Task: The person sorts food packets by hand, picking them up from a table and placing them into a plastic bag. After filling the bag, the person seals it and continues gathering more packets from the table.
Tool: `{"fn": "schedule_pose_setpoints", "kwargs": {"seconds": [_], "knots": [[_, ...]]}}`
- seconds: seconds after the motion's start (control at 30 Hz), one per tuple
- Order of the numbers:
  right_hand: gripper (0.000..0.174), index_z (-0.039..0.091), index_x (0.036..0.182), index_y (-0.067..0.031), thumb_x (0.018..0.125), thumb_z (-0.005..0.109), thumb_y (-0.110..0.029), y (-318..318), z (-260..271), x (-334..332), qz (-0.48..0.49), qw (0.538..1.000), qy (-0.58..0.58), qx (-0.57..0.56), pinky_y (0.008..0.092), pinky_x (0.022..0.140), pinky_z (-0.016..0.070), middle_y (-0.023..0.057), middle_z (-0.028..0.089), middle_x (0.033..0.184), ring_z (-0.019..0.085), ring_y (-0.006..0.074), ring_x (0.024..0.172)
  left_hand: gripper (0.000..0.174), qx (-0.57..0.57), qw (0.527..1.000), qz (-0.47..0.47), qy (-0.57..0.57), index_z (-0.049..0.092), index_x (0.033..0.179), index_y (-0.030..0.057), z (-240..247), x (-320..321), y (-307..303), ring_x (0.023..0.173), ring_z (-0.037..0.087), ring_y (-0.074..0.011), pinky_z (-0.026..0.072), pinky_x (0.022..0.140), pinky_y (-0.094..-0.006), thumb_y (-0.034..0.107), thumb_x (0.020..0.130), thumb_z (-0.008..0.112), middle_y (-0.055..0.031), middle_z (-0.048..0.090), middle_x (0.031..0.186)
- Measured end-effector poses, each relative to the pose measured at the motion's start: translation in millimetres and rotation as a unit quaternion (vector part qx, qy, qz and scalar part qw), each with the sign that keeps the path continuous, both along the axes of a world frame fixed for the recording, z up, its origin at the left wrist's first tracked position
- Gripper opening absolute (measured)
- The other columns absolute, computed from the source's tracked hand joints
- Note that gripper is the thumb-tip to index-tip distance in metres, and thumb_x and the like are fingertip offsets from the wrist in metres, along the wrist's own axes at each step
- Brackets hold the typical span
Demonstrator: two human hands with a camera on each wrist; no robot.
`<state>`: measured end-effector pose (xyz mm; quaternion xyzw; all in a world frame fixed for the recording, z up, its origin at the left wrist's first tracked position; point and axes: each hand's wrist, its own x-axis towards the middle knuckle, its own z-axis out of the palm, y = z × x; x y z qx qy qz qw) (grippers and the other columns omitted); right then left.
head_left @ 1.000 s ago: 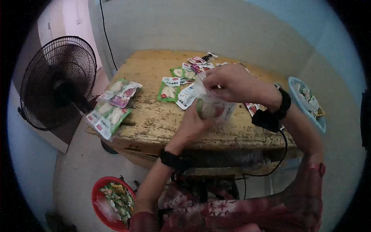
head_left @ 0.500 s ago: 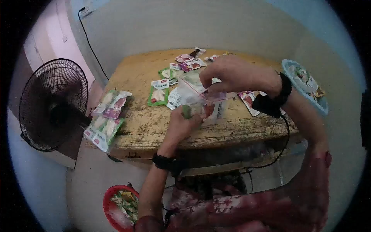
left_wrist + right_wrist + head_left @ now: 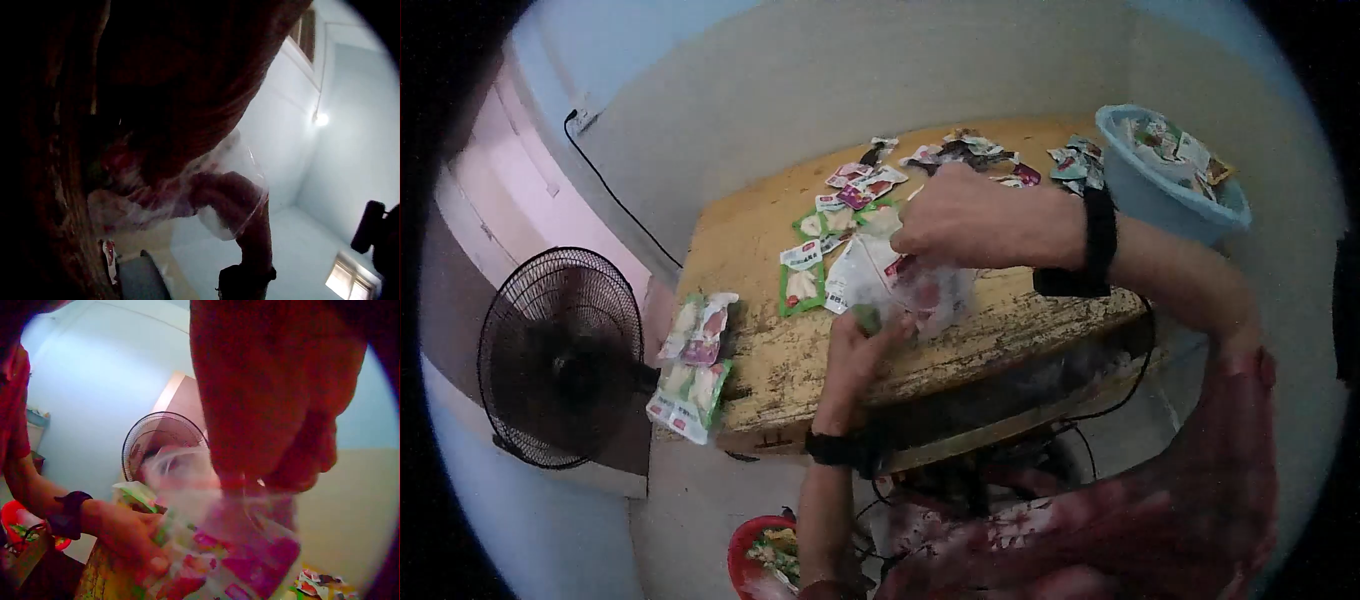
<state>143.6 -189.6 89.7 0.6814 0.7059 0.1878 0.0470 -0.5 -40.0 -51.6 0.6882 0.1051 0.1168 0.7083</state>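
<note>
A clear plastic bag [image 3: 868,268] with colourful packets inside stands upright between the two hands, over the table's middle. My left hand [image 3: 858,355] grips its lower left part, fingers curled round the bag and a green packet. Above it, my right hand [image 3: 990,218] reaches down to the bag's mouth; in the right wrist view its fingers go in among the film beside a purple packet [image 3: 265,562]. The tips of the right fingers are hidden by film. Green-edged packets [image 3: 802,280] lie just left of the bag.
Two pairs of packets [image 3: 690,385] lie at the table's left edge. More packets [image 3: 870,187] lie at the back. A blue basin [image 3: 1175,205] of packets stands at the right, a red basin [image 3: 745,560] on the floor, a fan [image 3: 565,365] at the left.
The head view has turned, showing more of the blue basin and less of the red one. The right hand has lowered into the bag's mouth; the left hand keeps its grip.
</note>
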Motion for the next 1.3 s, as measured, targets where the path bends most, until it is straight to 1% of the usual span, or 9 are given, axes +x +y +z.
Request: {"fn": "schedule_pose_setpoints", "kwargs": {"seconds": [0.23, 0.33, 0.43, 0.57, 0.7, 0.77, 1.07, 1.17, 1.3], "knots": [[0.024, 0.062, 0.09, -0.0081, 0.08, 0.072, -0.027, -14, -10, 8, 0.024, 0.998, 0.033, 0.049, 0.0467, 0.061, 0.0493, 0.0108, 0.065, 0.074, 0.067, 0.0334, 0.075, 0.019, 0.001, 1.0, 0.026, -0.013, 0.067, 0.099, 0.0019, -5, -3, -2, 0.072, 0.061, -0.0111, 0.0528, 0.064, -0.0286, 0.017, 0.09, 0.072, -0.0015, 0.067, 0.084], [0.023, 0.061, 0.088, -0.0088, 0.08, 0.073, -0.027, -17, -12, 6, 0.046, 0.99, 0.128, 0.03, 0.0479, 0.064, 0.0486, 0.0103, 0.064, 0.073, 0.067, 0.0341, 0.075, 0.016, 0.009, 0.999, 0.046, -0.016, 0.067, 0.096, 0.0021, 0, -2, -8, 0.07, 0.061, -0.0109, 0.0503, 0.062, -0.0273, 0.017, 0.09, 0.072, -0.0015, 0.067, 0.081], [0.022, 0.061, 0.085, -0.0095, 0.081, 0.073, -0.028, -14, -13, -2, -0.06, 0.982, 0.172, 0.042, 0.0473, 0.065, 0.0474, 0.0099, 0.064, 0.075, 0.066, 0.0341, 0.076, 0.015, 0.041, 0.998, 0.048, -0.024, 0.068, 0.092, 0.0025, -9, -1, -4, 0.069, 0.061, -0.0103, 0.0484, 0.06, -0.0262, 0.017, 0.09, 0.072, -0.0016, 0.067, 0.08], [0.024, 0.06, 0.083, -0.0073, 0.081, 0.072, -0.028, -15, -10, 16, -0.044, 0.976, 0.204, 0.065, 0.048, 0.068, 0.0486, 0.011, 0.063, 0.08, 0.065, 0.0345, 0.079, 0.015, 0.114, 0.991, 0.063, -0.001, 0.069, 0.088, 0.0024, -15, -2, 2, 0.069, 0.06, -0.0094, 0.0474, 0.06, -0.0255, 0.017, 0.089, 0.073, -0.0018, 0.068, 0.079], [0.022, 0.061, 0.083, -0.0065, 0.079, 0.073, -0.024, -11, -24, 15, -0.001, 0.984, 0.149, 0.097, 0.0475, 0.067, 0.0492, 0.0107, 0.062, 0.081, 0.065, 0.0345, 0.081, 0.015, 0.028, 0.996, 0.072, -0.045, 0.071, 0.089, 0.0016, -10, -4, -11, 0.07, 0.06, -0.0085, 0.047, 0.062, -0.0252, 0.017, 0.09, 0.071, -0.0014, 0.068, 0.079], [0.02, 0.062, 0.084, -0.0067, 0.079, 0.073, -0.022, -8, -24, 16, -0.033, 0.984, 0.123, 0.121, 0.0466, 0.066, 0.0493, 0.0106, 0.063, 0.082, 0.065, 0.0344, 0.082, 0.015, 0.085, 0.994, 0.052, -0.041, 0.071, 0.092, 0.0017, -17, -5, -2, 0.071, 0.06, -0.0082, 0.0473, 0.063, -0.025, 0.017, 0.091, 0.071, -0.0007, 0.068, 0.08], [0.015, 0.067, 0.087, -0.008, 0.077, 0.07, -0.018, -12, -23, 12, 0.0, 0.987, 0.158, 0.022, 0.0457, 0.063, 0.0498, 0.0121, 0.066, 0.076, 0.068, 0.0342, 0.077, 0.015, 0.058, 0.997, 0.045, -0.038, 0.071, 0.097, 0.0019, -14, -6, -7, 0.072, 0.061, -0.0082, 0.0491, 0.064, -0.0257, 0.016, 0.091, 0.071, 0.0, 0.069, 0.082], [0.012, 0.069, 0.086, -0.0083, 0.077, 0.07, -0.016, -11, -21, 16, -0.057, 0.994, 0.083, -0.033, 0.0433, 0.061, 0.051, 0.0113, 0.068, 0.077, 0.069, 0.0323, 0.078, 0.015, 0.114, 0.992, 0.048, -0.034, 0.071, 0.097, 0.0019, -13, -7, -6, 0.071, 0.061, -0.0084, 0.0493, 0.063, -0.0258, 0.015, 0.091, 0.071, 0.0004, 0.069, 0.081], [0.006, 0.069, 0.077, -0.0083, 0.073, 0.069, -0.013, -16, -11, 1, 0.058, 0.995, -0.08, 0.017, 0.0397, 0.059, 0.0518, 0.0107, 0.068, 0.076, 0.069, 0.0293, 0.074, 0.02, 0.13, 0.984, 0.053, -0.112, 0.071, 0.097, 0.0053, -30, 2, 10, 0.064, 0.062, -0.0128, 0.0497, 0.058, -0.0281, 0.023, 0.088, 0.078, -0.0012, 0.07, 0.079]]}}
